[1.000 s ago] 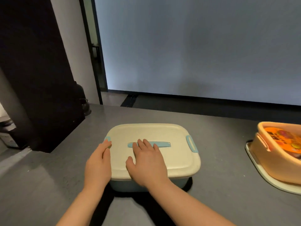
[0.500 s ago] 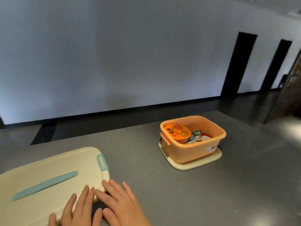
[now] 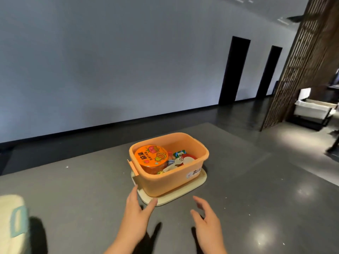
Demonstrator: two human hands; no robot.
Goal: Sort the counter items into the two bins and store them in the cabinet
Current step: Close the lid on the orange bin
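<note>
An open orange bin (image 3: 170, 177) stands on its cream lid (image 3: 194, 188) in the middle of the grey counter (image 3: 82, 195). Inside it lie a round orange snack tub (image 3: 151, 155) and several small packets. My left hand (image 3: 136, 212) is open, its fingertips at the lid's near left corner. My right hand (image 3: 206, 219) hovers open just in front of the bin, touching nothing. At the far left edge shows a corner of the blue bin with its cream lid (image 3: 11, 215) shut.
The counter ends behind the orange bin and drops to a dark floor (image 3: 275, 125). A wooden slat screen (image 3: 300, 61) and a chair (image 3: 311, 110) stand at the right.
My view has swung right from the closed blue bin to the orange bin. Both hands left the blue bin's lid and moved over to the orange bin.
</note>
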